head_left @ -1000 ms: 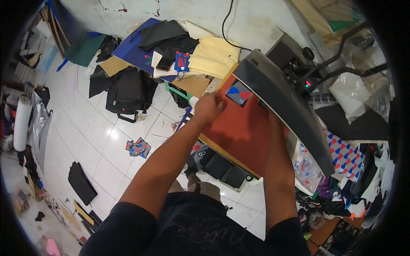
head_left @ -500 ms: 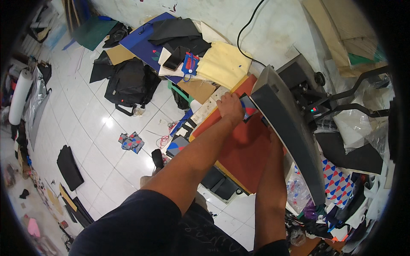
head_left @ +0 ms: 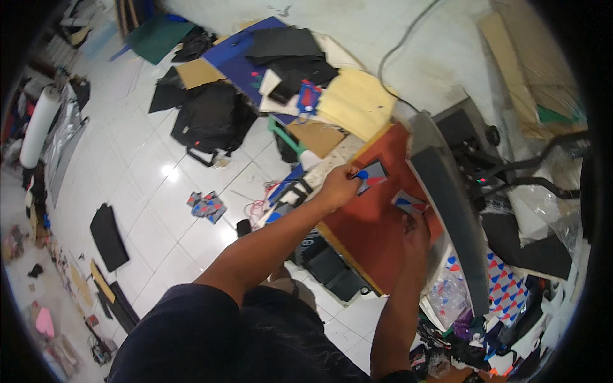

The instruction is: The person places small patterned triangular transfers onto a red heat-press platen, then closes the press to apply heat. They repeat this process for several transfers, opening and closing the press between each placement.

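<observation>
My left hand (head_left: 340,187) pinches the left edge of a grey fabric piece (head_left: 377,180) with a blue and red print, over the red pad (head_left: 364,236) of a heat press. My right hand (head_left: 416,231) has its fingers closed at the lower edge of a second grey printed piece (head_left: 409,203), farther right on the pad. This piece lies close to the raised dark upper plate (head_left: 450,223) of the press. The two pieces are apart from each other.
The upper plate leans over the pad's right side. Yellow cloth (head_left: 357,102) and a phone (head_left: 285,91) lie beyond the press. Several similar printed pieces (head_left: 207,206) and a black bag (head_left: 214,118) are on the tiled floor. A black cable (head_left: 389,60) hangs by the wall.
Both hands have drawn back from under the upper plate toward me. The two printed pieces now show more fully on the pad. The whole view has shifted slightly.
</observation>
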Tool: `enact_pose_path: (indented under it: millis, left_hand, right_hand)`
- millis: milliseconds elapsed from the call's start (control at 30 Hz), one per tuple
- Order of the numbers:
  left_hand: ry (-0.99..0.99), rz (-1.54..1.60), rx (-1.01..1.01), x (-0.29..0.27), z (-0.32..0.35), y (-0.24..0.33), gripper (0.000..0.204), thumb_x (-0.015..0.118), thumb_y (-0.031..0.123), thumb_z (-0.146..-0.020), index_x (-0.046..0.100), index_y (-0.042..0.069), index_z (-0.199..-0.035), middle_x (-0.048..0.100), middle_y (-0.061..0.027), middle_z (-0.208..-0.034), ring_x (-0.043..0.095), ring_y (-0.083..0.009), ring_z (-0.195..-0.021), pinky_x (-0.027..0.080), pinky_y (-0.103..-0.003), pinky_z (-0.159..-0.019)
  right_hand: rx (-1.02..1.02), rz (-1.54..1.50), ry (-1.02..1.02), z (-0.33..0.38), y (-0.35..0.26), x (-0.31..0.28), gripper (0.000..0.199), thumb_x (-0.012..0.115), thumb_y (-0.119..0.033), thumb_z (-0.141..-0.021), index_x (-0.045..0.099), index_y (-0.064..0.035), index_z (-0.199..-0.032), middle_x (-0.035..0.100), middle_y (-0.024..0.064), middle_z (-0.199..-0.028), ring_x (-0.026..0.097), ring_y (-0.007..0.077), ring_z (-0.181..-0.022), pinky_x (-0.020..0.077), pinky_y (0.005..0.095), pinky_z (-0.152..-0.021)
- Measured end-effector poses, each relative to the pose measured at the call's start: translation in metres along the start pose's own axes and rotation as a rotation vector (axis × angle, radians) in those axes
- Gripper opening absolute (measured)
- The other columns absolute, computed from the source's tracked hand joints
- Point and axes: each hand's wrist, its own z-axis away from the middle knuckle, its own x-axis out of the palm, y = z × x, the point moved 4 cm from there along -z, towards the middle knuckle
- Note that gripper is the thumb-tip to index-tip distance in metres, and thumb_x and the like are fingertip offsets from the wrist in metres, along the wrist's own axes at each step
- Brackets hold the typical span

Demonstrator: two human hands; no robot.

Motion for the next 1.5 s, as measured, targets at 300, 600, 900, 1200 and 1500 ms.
enact_pose_path:
  millis: [300, 600, 900, 1200, 1500]
  left_hand:
    - [0.471, 0.447, -0.285, -0.264, 0.204, -0.148, 0.021, 0.060, 0.015, -0.094, 0.062, 0.002, -0.110, 0.067, -0.0081, -0.099, 0.067, -0.0195, -0.087, 0.060, -0.036, -0.073]
    - [0.846, 0.578, -0.508, -0.418, 0.286, -0.315, 0.017, 0.056, 0.013, -0.094, 0.061, 0.002, -0.105, 0.066, -0.0077, -0.092, 0.065, -0.0167, -0.078, 0.059, -0.031, -0.069]
    - [0.808, 0.241, -0.756, -0.488, 0.314, -0.389, 0.055, 0.067, 0.020, -0.088, 0.048, -0.004, -0.133, 0.064, -0.0132, -0.093, 0.063, -0.0182, -0.074, 0.050, -0.029, -0.057]
    - [0.597, -0.009, -0.866, -0.420, 0.432, -0.406, 0.046, 0.070, 0.032, -0.085, 0.063, -0.001, -0.116, 0.068, -0.0136, -0.076, 0.064, -0.0188, -0.059, 0.051, -0.033, -0.050]
    - [0.545, -0.421, -0.437, -0.400, 0.254, -0.298, 0.041, 0.069, 0.031, -0.080, 0.068, -0.002, -0.105, 0.069, -0.0219, -0.106, 0.067, -0.0329, -0.099, 0.052, -0.038, -0.085]
  right_hand:
    - [0.135, 0.454, -0.525, 0.180, 0.112, 0.175, 0.029, 0.057, -0.003, -0.091, 0.055, -0.0051, -0.120, 0.064, 0.0050, -0.099, 0.064, 0.0135, -0.078, 0.0466, 0.0238, -0.061]
    - [0.353, 0.868, -0.892, 0.210, 0.370, 0.325, 0.024, 0.064, -0.012, -0.088, 0.058, -0.0003, -0.108, 0.066, 0.0066, -0.088, 0.068, 0.0147, -0.076, 0.0478, 0.0272, -0.059]
    - [0.190, 1.436, -1.110, 0.222, 0.472, 0.320, 0.054, 0.075, -0.034, -0.081, 0.060, 0.0019, -0.118, 0.068, 0.0133, -0.097, 0.067, 0.0228, -0.092, 0.0514, 0.0347, -0.080]
    - [0.294, 1.290, -1.012, 0.268, 0.315, 0.244, 0.044, 0.066, -0.042, -0.089, 0.063, -0.0082, -0.117, 0.069, 0.0089, -0.101, 0.066, 0.0212, -0.091, 0.0506, 0.0341, -0.082]
    - [0.155, 1.109, -0.656, 0.274, 0.192, 0.164, 0.042, 0.068, -0.036, -0.091, 0.065, -0.0032, -0.115, 0.069, 0.0096, -0.099, 0.065, 0.0175, -0.092, 0.0493, 0.0303, -0.083]
